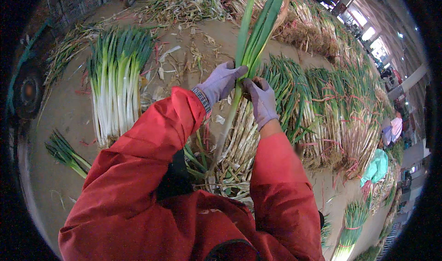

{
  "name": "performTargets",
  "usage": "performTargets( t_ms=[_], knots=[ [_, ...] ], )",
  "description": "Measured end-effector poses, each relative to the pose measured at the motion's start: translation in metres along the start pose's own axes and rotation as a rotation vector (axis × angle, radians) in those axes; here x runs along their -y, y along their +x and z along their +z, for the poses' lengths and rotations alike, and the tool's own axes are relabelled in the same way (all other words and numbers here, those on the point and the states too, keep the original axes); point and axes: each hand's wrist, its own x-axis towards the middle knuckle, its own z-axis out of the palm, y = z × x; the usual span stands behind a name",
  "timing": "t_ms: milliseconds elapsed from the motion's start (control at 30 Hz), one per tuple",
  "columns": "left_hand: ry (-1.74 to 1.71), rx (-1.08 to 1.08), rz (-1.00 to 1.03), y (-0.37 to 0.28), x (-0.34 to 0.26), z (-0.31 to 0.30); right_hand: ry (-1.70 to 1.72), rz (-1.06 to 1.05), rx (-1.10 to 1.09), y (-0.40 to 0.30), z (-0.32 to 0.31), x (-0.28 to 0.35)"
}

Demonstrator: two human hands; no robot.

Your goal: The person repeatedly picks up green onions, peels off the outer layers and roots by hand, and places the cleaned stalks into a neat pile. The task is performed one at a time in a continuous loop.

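A long green onion [226, 126] is held up in front of me, its green leaves [264, 26] fanning upward and its pale stalk slanting down toward my lap. My left hand [222, 79], in a light purple glove, grips it where the leaves split from the stalk. Just below and to the right, my gloved right hand [263, 100] has its thumb and fingers pinched at the same spot; what exactly lies between them is partly hidden. Behind the right hand is a heap of untrimmed green onions [241, 136] with dry outer skins.
To the left stands a bundle of clean white-stalked green onions [115, 88]; some loose green leaves [65, 152] lie nearer me. Tied bundles [328, 116] line the right side. Leaf scraps [186, 5] pile up at the back. A wheel [29, 90] is at far left.
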Motion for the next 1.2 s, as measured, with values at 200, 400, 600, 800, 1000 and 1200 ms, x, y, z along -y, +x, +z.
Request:
performTargets(
  t_ms=[200, 400, 600, 800, 1000, 1200],
  knots=[
    [-0.046, -0.072, 0.033, 0.005, -0.005, -0.006, 0.074, -0.066, -0.009, -0.003, 0.000, -0.014],
    [-0.333, -0.125, -0.039, 0.002, -0.023, -0.002, -0.458, -0.345, -0.039, -0.031, -0.007, -0.016],
    [-0.250, -0.236, -0.038, 0.003, -0.025, -0.028, -0.905, -0.695, -0.125, -0.026, -0.008, -0.066],
    [-0.247, -0.330, 0.270, 0.015, -0.058, -0.090, -0.939, 0.195, 0.467, -0.168, -0.049, -0.111],
    [-0.083, -0.719, 0.308, 0.001, -0.086, -0.081, -1.255, 0.496, 1.090, -0.214, -0.119, -0.101],
    [-0.607, -0.363, 0.324, 0.004, -0.069, -0.074, -0.595, 0.233, 0.345, -0.150, -0.065, -0.061]
  ],
)
